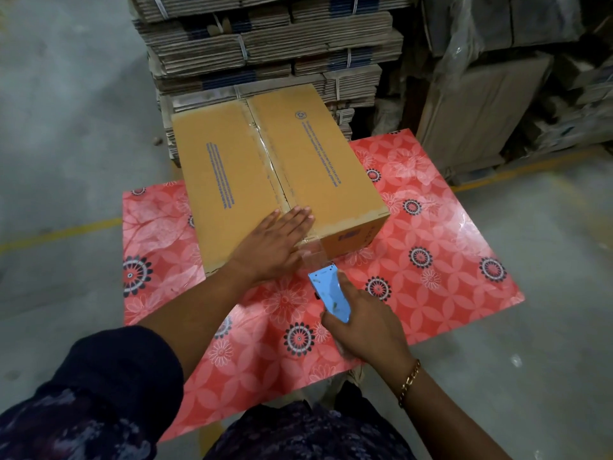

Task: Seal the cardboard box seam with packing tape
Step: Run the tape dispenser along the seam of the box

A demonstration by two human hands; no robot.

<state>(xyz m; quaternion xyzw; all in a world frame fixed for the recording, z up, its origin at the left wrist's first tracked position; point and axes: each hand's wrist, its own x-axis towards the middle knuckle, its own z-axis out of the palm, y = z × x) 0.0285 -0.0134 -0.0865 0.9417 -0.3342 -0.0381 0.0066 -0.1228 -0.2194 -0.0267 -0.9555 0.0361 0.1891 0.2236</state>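
A closed brown cardboard box with blue print lies on a table with a red flowered cover. Clear packing tape runs along its centre seam and folds down over the near end face. My left hand lies flat, fingers together, on the box's near top edge, pressing beside the seam. My right hand grips a blue tape dispenser just below the box's near face. A short stretch of clear tape joins the dispenser to the box.
Tall stacks of bundled flat cartons stand right behind the box. Plastic-wrapped cartons fill the back right. Grey concrete floor with yellow lines surrounds the table. A gold bracelet sits on my right wrist.
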